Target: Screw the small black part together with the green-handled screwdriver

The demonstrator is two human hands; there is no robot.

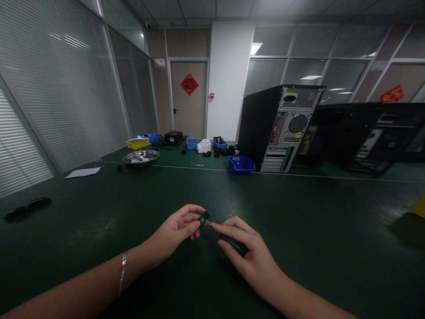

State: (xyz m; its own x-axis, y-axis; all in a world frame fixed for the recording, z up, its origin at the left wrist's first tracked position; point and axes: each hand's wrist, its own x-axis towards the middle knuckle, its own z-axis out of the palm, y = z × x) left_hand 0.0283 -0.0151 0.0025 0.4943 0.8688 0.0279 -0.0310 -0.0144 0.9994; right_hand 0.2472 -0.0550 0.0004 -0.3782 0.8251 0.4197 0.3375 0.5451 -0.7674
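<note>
Between the thumb and fingers of my left hand (181, 226) is a small green circuit board (202, 219) with a black part at its upper end. My right hand (247, 248) is wrapped round a dark-handled screwdriver (235, 244); its index finger stretches forward along the tool. A small shiny spot shows by that fingertip, close to the board's lower edge. Whether it touches the board I cannot tell. Both hands are just above the green tabletop (199, 188), near each other.
A blue bin (241, 165) stands beside an upright computer case (282, 128), with more dark cases to the right. Farther back left are a metal bowl (141, 157) and a yellow tray (137, 143). Paper (83, 172) and a dark object (28, 208) lie at the left.
</note>
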